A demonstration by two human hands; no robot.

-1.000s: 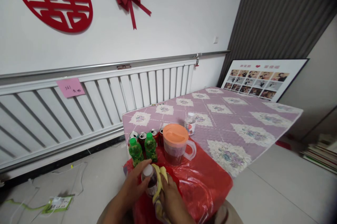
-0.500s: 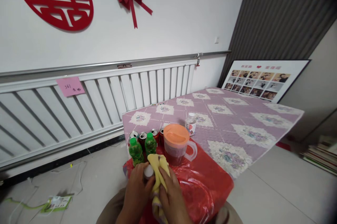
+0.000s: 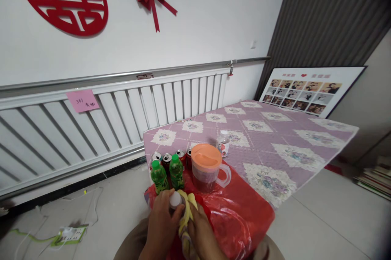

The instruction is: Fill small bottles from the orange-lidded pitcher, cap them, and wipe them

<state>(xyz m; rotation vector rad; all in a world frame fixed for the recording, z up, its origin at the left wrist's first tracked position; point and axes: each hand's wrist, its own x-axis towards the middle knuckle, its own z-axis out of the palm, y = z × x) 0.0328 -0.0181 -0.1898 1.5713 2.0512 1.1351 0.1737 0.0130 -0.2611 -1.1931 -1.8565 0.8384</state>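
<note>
My left hand [image 3: 161, 217] is closed round the upper part of a bottle with a white cap [image 3: 175, 199]; most of its body is hidden by my hands and the cloth. My right hand [image 3: 202, 227] presses a yellow cloth [image 3: 183, 225] against the bottle's right side, fingers bent over it. Just beyond my hands stand two green-capped green bottles [image 3: 159, 178] [image 3: 176, 173]. To their right is a clear pitcher [image 3: 204, 180] with an orange lid [image 3: 207, 156], upright on a red plastic sheet [image 3: 244, 215].
Several opened drink cans [image 3: 167, 160] stand behind the green bottles. A clear bottle [image 3: 223, 146] is behind the pitcher on the purple tablecloth [image 3: 235, 160]. Beyond the table is a white radiator [image 3: 128, 117]. A power strip [image 3: 69, 235] with cables lies on the floor at left.
The yellow cloth has come down and now lies closer round the bottle, its raised top bunched lower. My right hand has shifted slightly with it; my left hand still grips the bottle.
</note>
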